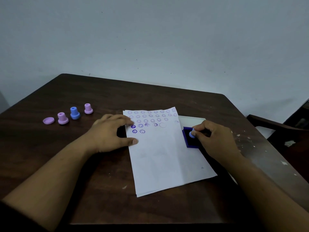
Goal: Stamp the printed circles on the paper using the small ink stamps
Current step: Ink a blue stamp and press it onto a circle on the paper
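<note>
A white sheet of paper (163,156) lies on the dark wooden table (83,164), with rows of stamped purple circles at its far end and one blank printed circle (162,125). My left hand (111,131) rests flat on the paper's left edge, fingers spread. My right hand (215,139) pinches a small blue stamp (192,133), tilted over the blue ink pad (188,141) just right of the paper. Whether the stamp touches the pad I cannot tell.
At the far left stand two pink stamps (62,118) (88,108), a blue stamp (74,113) and a loose pink cap (48,120). The ink pad's white lid (192,118) lies behind the pad. A dark chair (275,131) stands at the right.
</note>
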